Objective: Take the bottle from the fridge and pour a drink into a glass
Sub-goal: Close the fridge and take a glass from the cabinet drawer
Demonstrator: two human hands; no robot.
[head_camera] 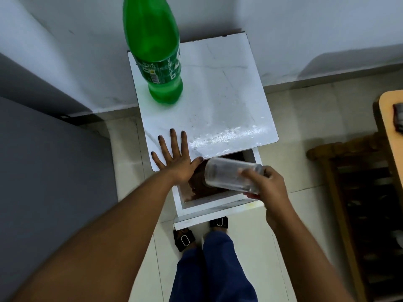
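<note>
A tall green plastic bottle (153,51) stands upright at the far left corner of a small white cabinet top (218,94). My left hand (174,155) lies flat, fingers spread, on the near left corner of that top. My right hand (268,188) grips a clear empty glass (229,174), which is tipped on its side above the pulled-out drawer (209,205). The bottle's cap is out of the frame.
The open drawer juts out below the cabinet top, with a brown inside. A grey fridge side (43,171) rises at the left. A dark wooden rack (359,203) and an orange table edge (390,118) stand to the right. My feet (185,238) are on the tiled floor.
</note>
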